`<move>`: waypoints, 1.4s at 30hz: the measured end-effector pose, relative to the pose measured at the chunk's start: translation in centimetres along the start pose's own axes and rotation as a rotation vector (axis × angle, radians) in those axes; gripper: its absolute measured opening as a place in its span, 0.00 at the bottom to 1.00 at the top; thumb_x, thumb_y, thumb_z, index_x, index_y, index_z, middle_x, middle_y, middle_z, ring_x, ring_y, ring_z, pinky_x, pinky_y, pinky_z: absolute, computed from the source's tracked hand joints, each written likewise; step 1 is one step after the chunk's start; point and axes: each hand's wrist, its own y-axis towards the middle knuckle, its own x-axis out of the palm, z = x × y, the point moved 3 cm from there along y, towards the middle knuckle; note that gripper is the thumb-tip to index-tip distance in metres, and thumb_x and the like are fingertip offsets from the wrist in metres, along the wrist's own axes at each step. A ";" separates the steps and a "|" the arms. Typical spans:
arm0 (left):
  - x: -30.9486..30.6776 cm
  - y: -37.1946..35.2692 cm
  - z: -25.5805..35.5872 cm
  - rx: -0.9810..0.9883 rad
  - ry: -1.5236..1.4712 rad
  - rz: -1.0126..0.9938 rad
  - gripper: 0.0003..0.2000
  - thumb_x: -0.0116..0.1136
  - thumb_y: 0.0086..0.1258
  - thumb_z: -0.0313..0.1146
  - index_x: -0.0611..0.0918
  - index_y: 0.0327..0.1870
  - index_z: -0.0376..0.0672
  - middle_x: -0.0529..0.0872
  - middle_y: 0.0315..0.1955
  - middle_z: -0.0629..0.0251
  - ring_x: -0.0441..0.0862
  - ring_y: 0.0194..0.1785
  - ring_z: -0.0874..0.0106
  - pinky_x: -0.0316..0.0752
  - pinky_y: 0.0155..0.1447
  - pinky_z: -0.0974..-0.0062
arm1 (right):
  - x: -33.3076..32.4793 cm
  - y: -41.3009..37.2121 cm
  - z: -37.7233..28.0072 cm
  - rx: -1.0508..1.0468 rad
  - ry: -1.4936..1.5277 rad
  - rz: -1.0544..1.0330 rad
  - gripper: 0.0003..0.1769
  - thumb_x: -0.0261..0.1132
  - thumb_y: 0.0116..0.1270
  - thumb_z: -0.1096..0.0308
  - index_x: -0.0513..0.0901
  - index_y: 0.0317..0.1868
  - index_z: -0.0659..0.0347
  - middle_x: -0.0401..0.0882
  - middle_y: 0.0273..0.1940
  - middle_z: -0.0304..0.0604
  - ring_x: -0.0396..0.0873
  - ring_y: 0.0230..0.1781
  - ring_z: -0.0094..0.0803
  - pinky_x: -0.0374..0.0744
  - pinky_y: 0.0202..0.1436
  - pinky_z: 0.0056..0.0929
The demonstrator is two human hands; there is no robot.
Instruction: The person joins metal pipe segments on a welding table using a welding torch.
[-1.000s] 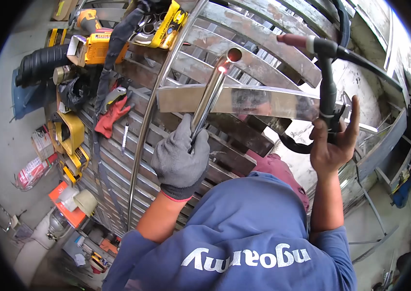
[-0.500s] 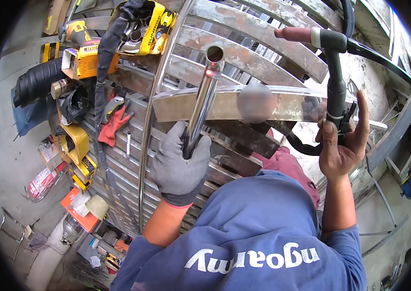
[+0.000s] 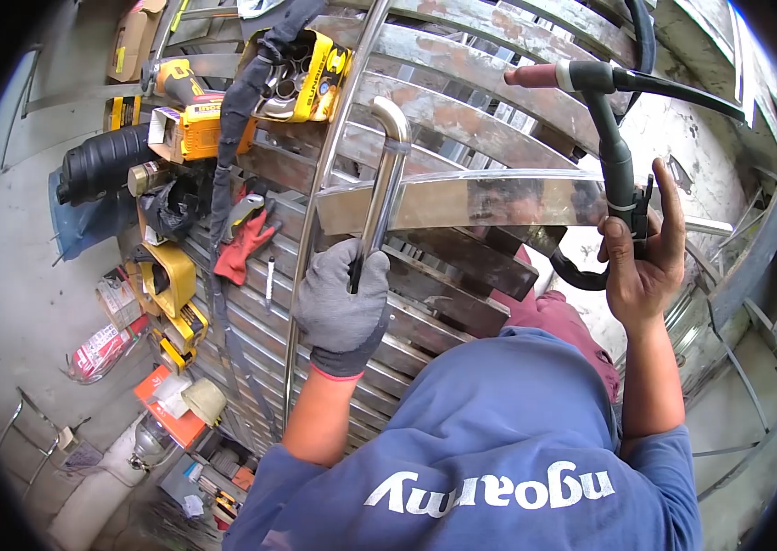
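My left hand (image 3: 340, 298), in a grey glove, is wrapped round the lower end of a shiny metal tube (image 3: 381, 197). The tube stands up from the fist, and its top ends in a bend pointing up and left. Behind it lies a polished curved metal bar (image 3: 443, 200). My bare right hand (image 3: 642, 262) holds a welding torch (image 3: 615, 151) by its black handle, with fingers partly raised. The torch's pinkish nozzle (image 3: 535, 76) points left, well apart from the tube.
Slatted metal bars (image 3: 462, 101) make up the work surface. A long round pipe (image 3: 322, 184) crosses it. At the left are a yellow box of pipe fittings (image 3: 301, 83), a yellow power tool (image 3: 195, 129), red-and-grey gloves (image 3: 243, 248) and a white marker (image 3: 270, 281).
The tube in my left hand has turned, so its bent top now shows instead of an open round end. The torch has shifted slightly left, and the whole view has moved a little.
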 end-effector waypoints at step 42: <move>1.7 1.3 -7.7 -0.486 -1.065 -0.643 0.06 0.67 0.80 0.29 0.82 0.48 0.38 0.91 0.41 0.53 0.80 0.22 0.80 0.75 0.22 0.83 | 6.7 0.8 -3.1 -0.272 -0.250 -0.254 0.35 0.74 0.73 0.78 0.75 0.78 0.66 0.82 0.73 0.59 0.82 0.73 0.57 0.80 0.74 0.44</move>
